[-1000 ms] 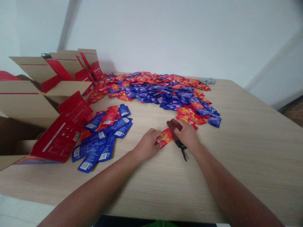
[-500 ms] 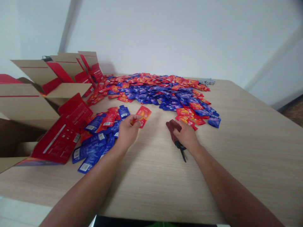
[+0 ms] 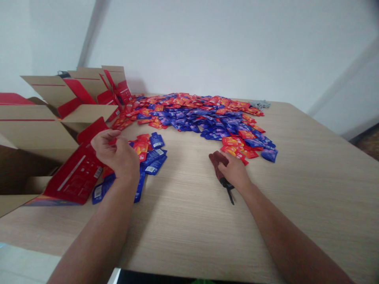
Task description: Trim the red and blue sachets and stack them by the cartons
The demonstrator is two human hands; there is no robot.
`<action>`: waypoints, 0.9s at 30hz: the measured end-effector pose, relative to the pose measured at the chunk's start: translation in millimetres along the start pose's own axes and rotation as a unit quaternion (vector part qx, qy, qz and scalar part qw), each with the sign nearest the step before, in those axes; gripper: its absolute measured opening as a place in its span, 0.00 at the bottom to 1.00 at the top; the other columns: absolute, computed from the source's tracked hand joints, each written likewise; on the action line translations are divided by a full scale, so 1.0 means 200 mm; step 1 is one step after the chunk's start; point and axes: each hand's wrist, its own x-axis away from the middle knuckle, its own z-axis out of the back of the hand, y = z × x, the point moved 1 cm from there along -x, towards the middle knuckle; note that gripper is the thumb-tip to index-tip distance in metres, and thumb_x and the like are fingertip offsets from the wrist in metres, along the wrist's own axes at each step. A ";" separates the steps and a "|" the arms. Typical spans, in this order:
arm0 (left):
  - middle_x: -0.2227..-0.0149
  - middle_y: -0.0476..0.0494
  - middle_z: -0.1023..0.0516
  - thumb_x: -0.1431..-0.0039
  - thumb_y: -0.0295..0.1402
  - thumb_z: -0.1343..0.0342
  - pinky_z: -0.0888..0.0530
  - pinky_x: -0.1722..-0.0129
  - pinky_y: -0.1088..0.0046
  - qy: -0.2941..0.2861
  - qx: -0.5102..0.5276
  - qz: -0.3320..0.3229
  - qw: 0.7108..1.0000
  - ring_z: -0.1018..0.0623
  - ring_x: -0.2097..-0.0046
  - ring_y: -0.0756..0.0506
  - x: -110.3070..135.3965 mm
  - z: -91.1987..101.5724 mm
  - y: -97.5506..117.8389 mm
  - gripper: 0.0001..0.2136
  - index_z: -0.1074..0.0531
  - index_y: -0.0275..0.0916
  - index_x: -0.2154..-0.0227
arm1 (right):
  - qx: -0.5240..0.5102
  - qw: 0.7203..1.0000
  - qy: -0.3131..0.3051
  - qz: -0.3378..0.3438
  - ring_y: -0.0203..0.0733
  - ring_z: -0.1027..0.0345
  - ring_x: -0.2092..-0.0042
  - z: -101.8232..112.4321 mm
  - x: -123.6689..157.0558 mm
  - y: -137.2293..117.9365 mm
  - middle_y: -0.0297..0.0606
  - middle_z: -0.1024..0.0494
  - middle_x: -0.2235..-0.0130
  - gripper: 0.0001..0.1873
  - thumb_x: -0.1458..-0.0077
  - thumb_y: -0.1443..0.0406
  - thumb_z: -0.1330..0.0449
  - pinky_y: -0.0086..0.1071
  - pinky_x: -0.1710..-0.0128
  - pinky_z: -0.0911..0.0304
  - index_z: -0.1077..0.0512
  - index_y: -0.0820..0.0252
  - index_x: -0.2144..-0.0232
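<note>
My left hand [image 3: 115, 154] is curled, pinching a red sachet of which only a sliver [image 3: 113, 141] shows past the fingers. It hovers over the left side of a small pile of blue and red sachets [image 3: 152, 157], beside a red box flap [image 3: 74, 177]. Near the table's middle, my right hand [image 3: 235, 170] rests closed on a pair of scissors [image 3: 228, 190] with dark red handles. Their black blades point toward me. A red sachet [image 3: 237, 154] lies just beyond its fingertips.
A big heap of red and blue sachets [image 3: 201, 114] covers the far part of the wooden table [image 3: 296, 177]. Open cardboard boxes with red linings [image 3: 38, 130] stand along the left edge. A small grey object [image 3: 260, 104] lies at the far end.
My left hand carried the red sachet from beside the scissors leftward, past the small pile toward the red box flap. The right hand stayed on the scissors.
</note>
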 end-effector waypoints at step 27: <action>0.51 0.35 0.23 0.48 0.19 0.42 0.28 0.42 0.55 -0.397 0.064 -0.013 0.915 0.23 0.48 0.35 0.63 -1.01 0.08 0.20 0.24 0.39 0.53 | -0.003 1.000 -0.001 -0.011 0.52 0.22 0.42 -0.02 -0.01 0.00 0.40 0.15 0.47 0.21 0.41 0.65 0.36 0.42 0.39 0.29 0.21 0.50 0.45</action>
